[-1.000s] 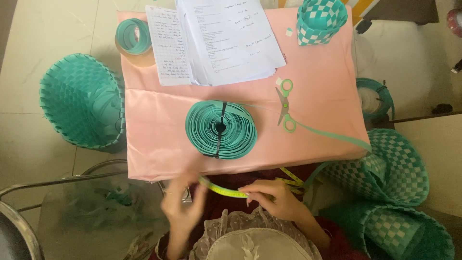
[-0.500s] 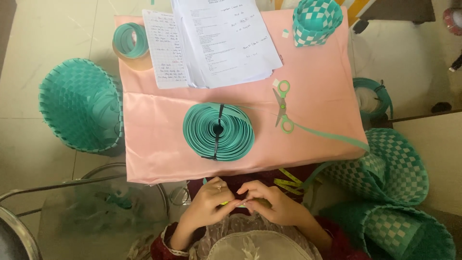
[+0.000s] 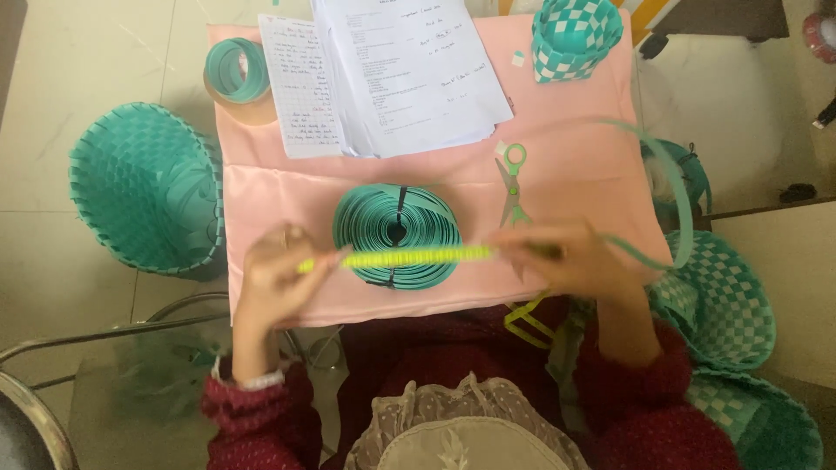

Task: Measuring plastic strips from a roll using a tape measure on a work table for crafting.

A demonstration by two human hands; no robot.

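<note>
Pink-clothed desk (image 3: 261,191), measuring step: left hand (image 3: 277,283) and right hand (image 3: 557,259), fingers pinched shut, stretch a yellow tape measure (image 3: 409,257) taut above the coiled teal strip (image 3: 396,233); next likely needs the teal strap (image 3: 670,200) aligned alongside.

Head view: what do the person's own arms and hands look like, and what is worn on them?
Both hands are bare, without gloves. The left hand has a pale beaded bracelet at the wrist, just above the cuff of a dark red, finely speckled sleeve. The right hand leads back into a matching dark red sleeve. The motion blur hides whether any rings are worn.
</note>
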